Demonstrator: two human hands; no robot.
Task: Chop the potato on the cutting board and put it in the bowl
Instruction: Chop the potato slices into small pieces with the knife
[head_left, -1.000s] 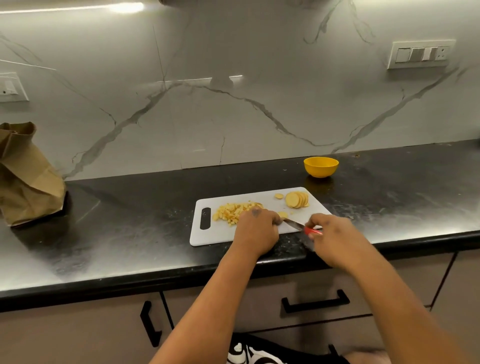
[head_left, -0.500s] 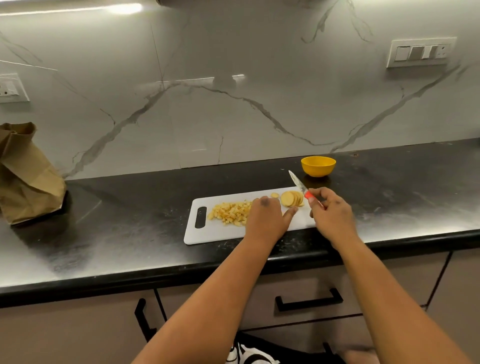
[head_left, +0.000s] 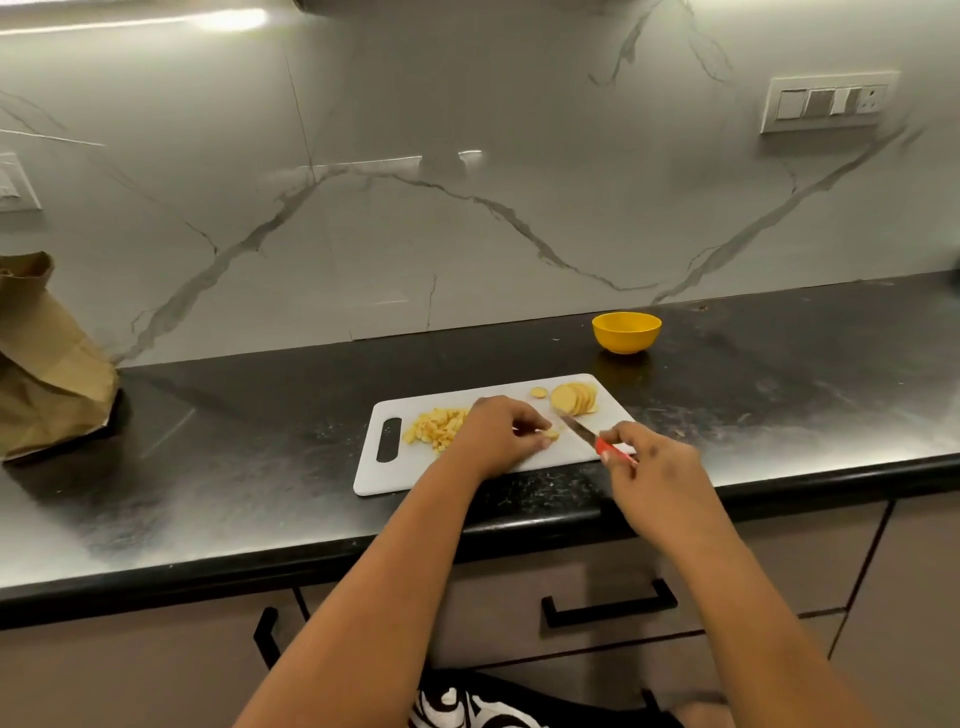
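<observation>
Your left hand (head_left: 498, 434) pinched a small potato piece (head_left: 551, 434) on the board (head_left: 470, 475); right hand (head_left: 652, 467) gripped the knife (head_left: 579, 430). Slices (head_left: 574, 399) and dice (head_left: 435, 427) lay there, bowl (head_left: 626, 332) apart on the bench. The piece was probably wet and slick, so pin it flat, fingertips clear.

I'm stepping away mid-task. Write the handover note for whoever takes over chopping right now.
Left hand: pinches a potato piece on the board.
Right hand: holds the knife, its tip near the slices.
Done: a pile of diced potato lies on the board's left half.
Left: a stack of slices at the board's far right is uncut. The bowl stands behind the board; no potato shows in it. Dice the slices, then move everything into the bowl.
</observation>
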